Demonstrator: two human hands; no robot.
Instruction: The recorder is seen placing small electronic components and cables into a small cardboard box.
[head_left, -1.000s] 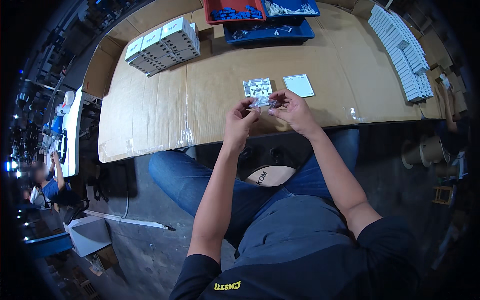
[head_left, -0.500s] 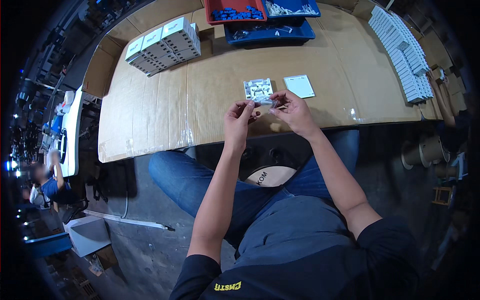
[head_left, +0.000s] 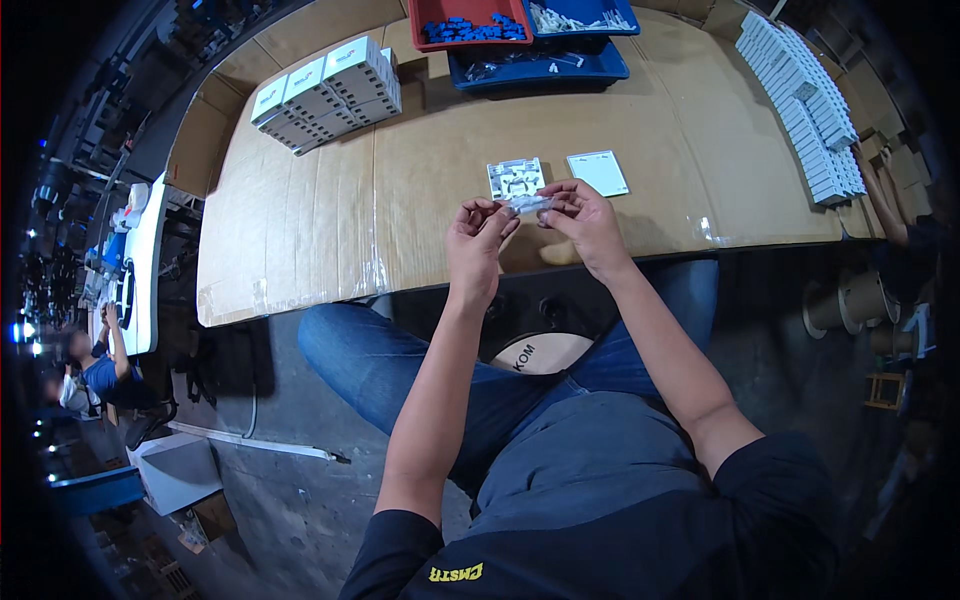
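Between my two hands, just above the near edge of the cardboard-covered table, is a small clear plastic bag (head_left: 527, 204) with pale contents too small to make out. My left hand (head_left: 478, 236) pinches one end of it between thumb and fingers. The other end is pinched by my right hand (head_left: 583, 222). Right behind the bag lies an open white plastic box base (head_left: 514, 171) with moulded parts inside, its near side partly hidden by my fingers. A flat white square cover (head_left: 598, 173) rests beside it to the right.
Stacked white boxes (head_left: 328, 92) stand at the back left. A red bin (head_left: 471, 40) of blue parts and blue bins (head_left: 540, 72) with small pieces sit at the back. Rows of white modules (head_left: 800, 105) line the right side. A person (head_left: 115, 375) works at far left.
The bag and both hands have shifted slightly, and the bag now looks stretched straighter between them. The box base and cover have stayed in place.
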